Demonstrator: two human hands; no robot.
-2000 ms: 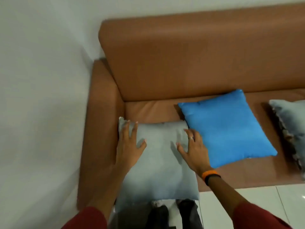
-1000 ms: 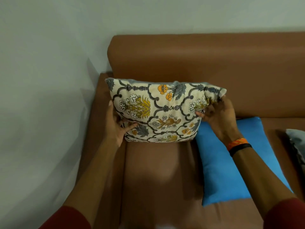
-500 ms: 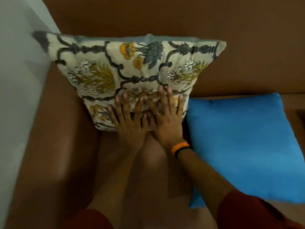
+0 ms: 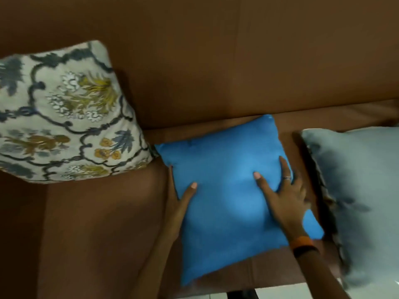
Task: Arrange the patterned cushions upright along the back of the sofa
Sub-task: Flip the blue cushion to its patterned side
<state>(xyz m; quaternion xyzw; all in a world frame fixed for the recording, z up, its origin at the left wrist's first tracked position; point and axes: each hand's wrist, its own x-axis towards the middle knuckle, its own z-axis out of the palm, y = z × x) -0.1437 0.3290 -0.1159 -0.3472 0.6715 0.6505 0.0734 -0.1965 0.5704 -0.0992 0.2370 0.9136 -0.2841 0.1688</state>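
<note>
The floral patterned cushion (image 4: 64,117) stands upright at the left, leaning on the brown sofa back (image 4: 216,61). To its right, a plain blue cushion (image 4: 226,212) lies flat on the seat (image 4: 103,223). My left hand (image 4: 181,201) clasps the blue cushion's left edge, with the thumb on top and the fingers down along its side. On the cushion's right part rests my right hand (image 4: 282,197), thumb and forefinger spread on top and the other fingers curling over the right edge.
A grey cushion (image 4: 362,190) with a patterned underside edge lies flat at the far right, close to the blue one. A strip of white floor (image 4: 280,294) shows past the seat's front edge.
Both hands have left the patterned cushion, which now stands against the sofa back, and have moved right onto the blue cushion. The view has shifted right.
</note>
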